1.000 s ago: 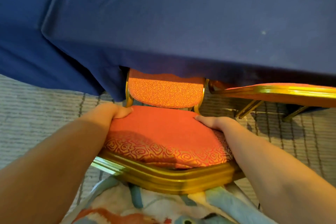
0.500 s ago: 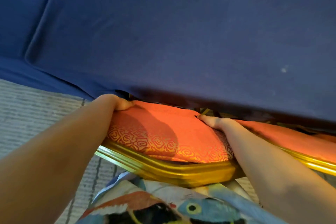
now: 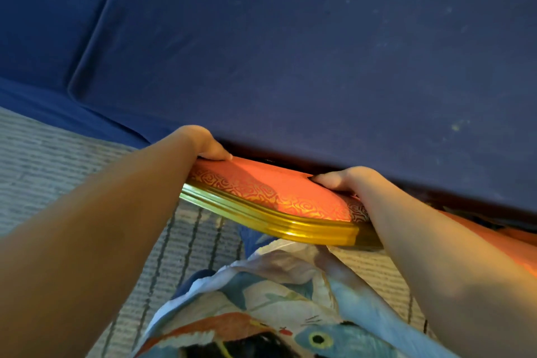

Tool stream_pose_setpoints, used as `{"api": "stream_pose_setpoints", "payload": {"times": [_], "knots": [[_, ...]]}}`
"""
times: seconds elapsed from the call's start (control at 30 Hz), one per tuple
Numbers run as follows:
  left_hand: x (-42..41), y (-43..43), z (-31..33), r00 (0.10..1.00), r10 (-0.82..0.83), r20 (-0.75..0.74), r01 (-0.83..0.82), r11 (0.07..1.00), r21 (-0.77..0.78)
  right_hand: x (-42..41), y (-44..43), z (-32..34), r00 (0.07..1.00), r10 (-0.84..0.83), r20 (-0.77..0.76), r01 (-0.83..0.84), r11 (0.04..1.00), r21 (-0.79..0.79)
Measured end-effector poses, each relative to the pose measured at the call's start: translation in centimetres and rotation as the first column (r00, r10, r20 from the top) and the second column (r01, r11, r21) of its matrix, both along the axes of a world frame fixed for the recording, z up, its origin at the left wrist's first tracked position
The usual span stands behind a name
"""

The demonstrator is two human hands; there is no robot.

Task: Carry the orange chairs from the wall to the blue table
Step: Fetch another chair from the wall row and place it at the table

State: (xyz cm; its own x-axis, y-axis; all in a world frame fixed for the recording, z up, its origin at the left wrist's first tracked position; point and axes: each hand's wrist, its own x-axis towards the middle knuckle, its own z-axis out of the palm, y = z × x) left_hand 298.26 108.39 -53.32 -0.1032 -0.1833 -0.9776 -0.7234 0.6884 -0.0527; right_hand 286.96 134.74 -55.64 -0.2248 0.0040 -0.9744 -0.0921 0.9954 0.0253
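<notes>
Across far field: blue table (image 3: 290, 52), cloth hanging to grey striped carpet (image 3: 58, 160) at left. At near table edge: orange chair (image 3: 276, 186) seat, gripped at left side by left hand (image 3: 200, 142) and at right side by right hand (image 3: 345, 180), fingers curled. Compared with 0.5 s earlier: seat further beneath cloth.

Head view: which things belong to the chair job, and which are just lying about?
Job: chair, held at its seat sides by left hand and right hand; table; second chair at right.
Just there: carpet; clothing.
</notes>
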Motion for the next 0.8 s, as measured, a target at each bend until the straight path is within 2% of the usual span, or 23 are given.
{"api": "stream_pose_setpoints", "payload": {"times": [0.1,0.17,0.27,0.4,0.53,0.63,0.73,0.8], "knots": [[1.1,0.3,1.7,0.991,-0.039,-0.131,0.034,0.999,-0.041,1.0,-1.6,3.0,0.998,0.009,0.055,-0.012,0.998,0.068],[1.8,0.4,2.9,0.974,-0.064,-0.218,0.05,0.996,-0.07,1.6,-2.6,4.9,1.0,-0.006,0.018,0.006,0.999,0.052],[2.9,0.3,4.7,0.943,-0.08,-0.322,0.04,0.991,-0.13,3.1,-4.0,7.2,0.991,0.002,-0.131,-0.008,0.999,-0.041],[5.2,0.1,6.3,0.869,-0.063,-0.491,-0.029,0.984,-0.177,5.5,-6.0,9.4,0.931,0.055,-0.36,-0.125,0.977,-0.175],[8.1,0.0,8.6,0.721,0.033,-0.692,-0.19,0.97,-0.152,8.3,-7.7,11.9,0.848,-0.021,-0.529,-0.2,0.912,-0.358],[11.0,0.5,10.5,0.591,0.097,-0.801,-0.291,0.952,-0.1,10.6,-8.0,14.2,0.766,-0.092,-0.636,-0.258,0.863,-0.435],[14.1,0.8,12.2,0.471,0.118,-0.874,-0.352,0.934,-0.064,13.0,-8.2,16.2,0.705,-0.201,-0.68,-0.291,0.793,-0.536],[16.3,0.8,13.2,0.408,0.109,-0.906,-0.376,0.925,-0.058,14.9,-8.7,16.8,0.71,-0.241,-0.662,-0.31,0.737,-0.601]]}}
